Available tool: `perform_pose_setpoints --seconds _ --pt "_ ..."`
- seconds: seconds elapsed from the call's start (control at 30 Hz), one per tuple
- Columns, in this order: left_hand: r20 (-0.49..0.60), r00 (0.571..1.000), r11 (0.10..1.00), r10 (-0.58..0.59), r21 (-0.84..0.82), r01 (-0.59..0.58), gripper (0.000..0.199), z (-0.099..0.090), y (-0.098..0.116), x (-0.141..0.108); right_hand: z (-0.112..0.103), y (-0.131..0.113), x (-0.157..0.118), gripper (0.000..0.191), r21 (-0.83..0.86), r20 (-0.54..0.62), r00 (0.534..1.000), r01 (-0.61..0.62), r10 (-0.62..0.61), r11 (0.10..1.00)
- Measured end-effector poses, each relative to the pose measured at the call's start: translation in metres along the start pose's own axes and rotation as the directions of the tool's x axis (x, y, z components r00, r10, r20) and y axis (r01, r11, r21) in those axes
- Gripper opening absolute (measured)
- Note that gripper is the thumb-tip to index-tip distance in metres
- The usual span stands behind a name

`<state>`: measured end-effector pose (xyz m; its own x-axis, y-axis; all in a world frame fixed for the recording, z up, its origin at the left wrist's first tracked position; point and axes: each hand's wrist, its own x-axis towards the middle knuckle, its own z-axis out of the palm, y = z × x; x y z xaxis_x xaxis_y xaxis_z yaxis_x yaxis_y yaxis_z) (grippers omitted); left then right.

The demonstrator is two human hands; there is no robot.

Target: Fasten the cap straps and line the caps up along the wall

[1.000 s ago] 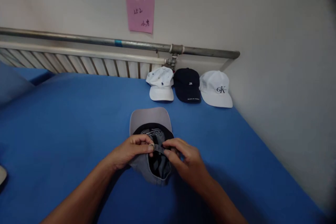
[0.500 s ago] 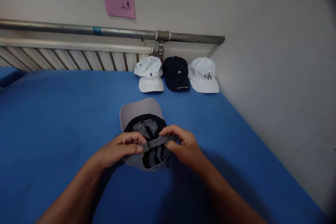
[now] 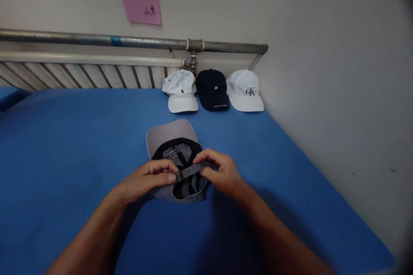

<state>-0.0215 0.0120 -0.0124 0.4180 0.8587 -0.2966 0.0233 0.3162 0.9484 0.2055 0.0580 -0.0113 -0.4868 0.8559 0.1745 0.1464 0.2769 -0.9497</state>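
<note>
A grey baseball cap (image 3: 172,131) is turned inside up on the blue surface, its brim pointing away from me and its dark lining showing. Across its back opening runs the adjusting strap (image 3: 192,170) with a small buckle. My left hand (image 3: 148,180) pinches the buckle end of the strap between thumb and fingers. At the strap's other end, my right hand (image 3: 221,172) grips it between thumb and forefinger. The fingers cover both ends of the strap.
Along the wall stand a white cap with a small horse logo (image 3: 182,92), a black cap (image 3: 213,90) and a white cap with CK letters (image 3: 247,91). Behind them are a metal pipe (image 3: 145,43) and a radiator (image 3: 93,75). The right wall borders the blue surface (image 3: 80,150).
Both hands keep hold of the strap, which has tilted so the buckle shows less plainly. The view has shifted slightly, moving the row of caps a little left.
</note>
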Motion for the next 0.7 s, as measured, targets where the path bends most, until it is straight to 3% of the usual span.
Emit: perform_pose_setpoints --seconds 0.23,0.47,0.57,0.7 --pt "0.002 1.000 0.998 0.026 0.055 -0.026 0.019 0.006 0.003 0.003 0.006 -0.005 -0.004 0.014 -0.129 0.149 0.987 0.074 -0.054 0.989" --pt "-0.014 0.996 0.996 0.085 -0.011 -0.086 0.016 0.001 0.000 0.000 -0.005 0.008 0.003 0.013 -0.181 -0.024 0.988 0.148 -0.155 0.972" --pt "0.036 0.996 0.996 0.083 -0.025 -0.083 0.015 -0.003 0.000 -0.004 -0.015 0.018 0.007 0.024 -0.290 -0.059 0.967 0.222 -0.248 0.931" --pt "0.080 0.993 0.996 0.082 -0.037 -0.079 0.012 -0.007 0.000 -0.009 -0.022 0.033 0.010 0.048 -0.505 -0.008 0.934 0.304 -0.357 0.807"
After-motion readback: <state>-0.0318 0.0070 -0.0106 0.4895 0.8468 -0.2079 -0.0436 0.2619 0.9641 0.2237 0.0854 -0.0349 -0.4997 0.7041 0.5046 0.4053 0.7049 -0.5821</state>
